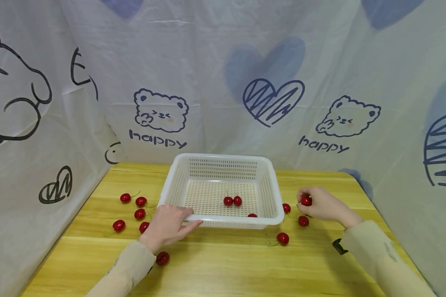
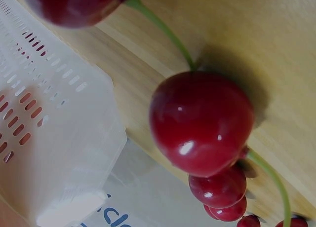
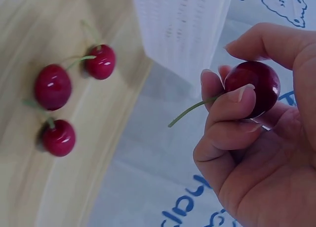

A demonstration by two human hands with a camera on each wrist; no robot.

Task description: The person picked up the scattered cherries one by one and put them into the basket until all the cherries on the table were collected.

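A white plastic basket (image 1: 223,220) with slotted walls stands at the back middle of the table, three cherries inside, two of them side by side (image 1: 232,201). My left hand (image 1: 167,225) grips its near left corner, fingers over the rim; skin shows through the slots in the left wrist view. To the right of the basket, my right hand (image 1: 321,203) holds a dark red cherry (image 3: 256,86) between thumb and fingers, raised off the table, its green stem (image 3: 193,110) sticking out. Below that hand lies another cherry (image 1: 303,221).
Several cherries lie left of the basket, one (image 1: 119,225) farther out and one (image 1: 162,258) beside my left sleeve. Two more (image 1: 286,208) (image 1: 283,238) are near the basket's right side. A printed white cloth (image 1: 215,82) hangs behind the wooden table (image 1: 223,268).
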